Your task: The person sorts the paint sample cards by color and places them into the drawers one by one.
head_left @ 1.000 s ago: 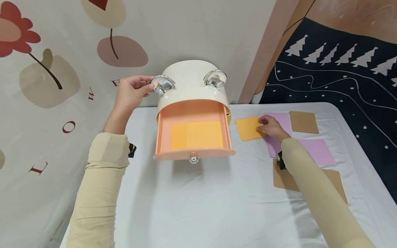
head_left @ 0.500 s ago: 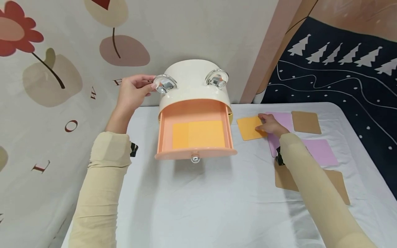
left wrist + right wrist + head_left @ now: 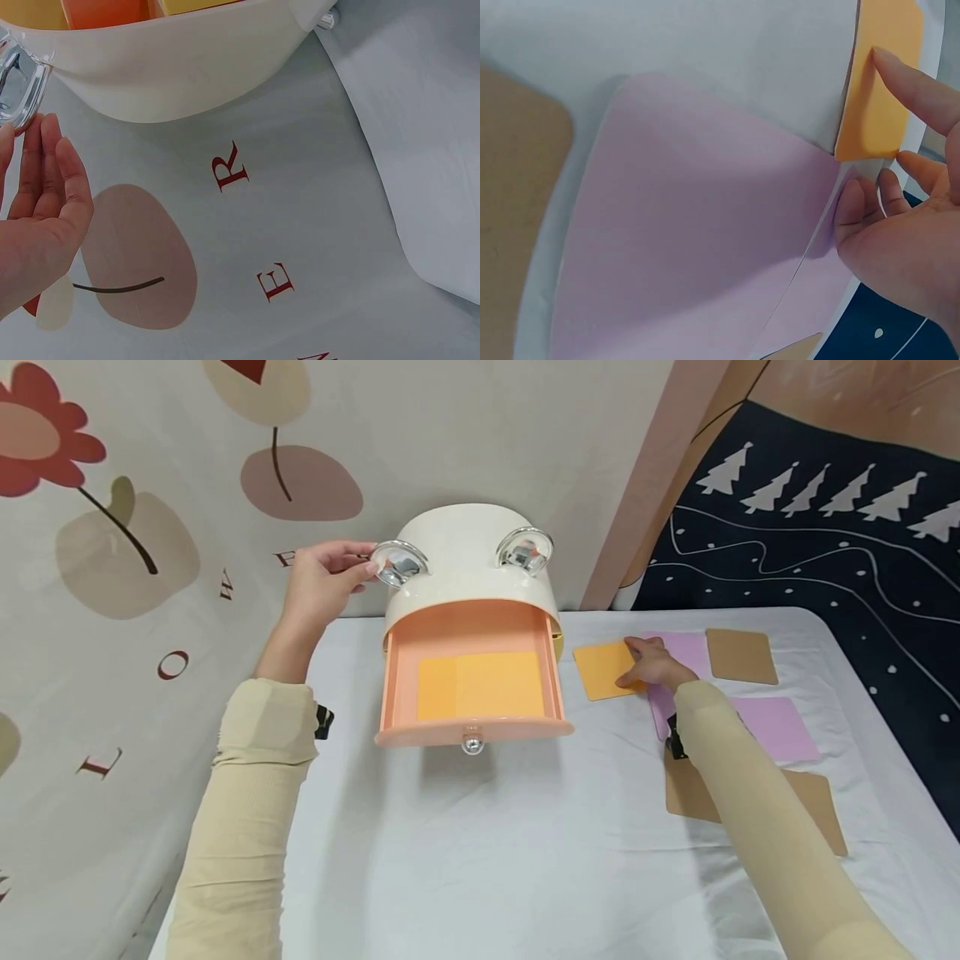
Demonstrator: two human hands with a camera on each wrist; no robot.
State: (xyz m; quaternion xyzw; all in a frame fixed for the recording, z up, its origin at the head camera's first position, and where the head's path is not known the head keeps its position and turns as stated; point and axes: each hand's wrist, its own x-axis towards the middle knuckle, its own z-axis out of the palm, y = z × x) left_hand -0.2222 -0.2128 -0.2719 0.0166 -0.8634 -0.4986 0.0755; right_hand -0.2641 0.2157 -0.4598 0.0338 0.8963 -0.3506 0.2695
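Observation:
A white rounded storage box [image 3: 468, 539] stands with its peach drawer [image 3: 472, 732] pulled out. Inside lie overlapping orange cards [image 3: 495, 685]. My left hand [image 3: 318, 585] pinches the shiny silver disc [image 3: 397, 564] on the box's left side between thumb and fingers; the left wrist view shows its fingertips at the silver disc's rim. On the table at the right, my right hand [image 3: 654, 664] holds the right edge of a loose orange card [image 3: 600, 670]. In the right wrist view its thumb lies on the orange card [image 3: 877, 112] and the index fingertip meets a corner.
Purple cards [image 3: 776, 727] and brown cards [image 3: 742, 656] lie around and under the right forearm on the white-covered table [image 3: 480, 860]. A second silver disc [image 3: 525, 552] sits on the box's right. A printed cloth wall [image 3: 585, 460] rises behind.
My right thumb has slid slightly further onto the loose orange card. The left hand stays on the silver disc, the drawer stays out, and the view has shifted slightly.

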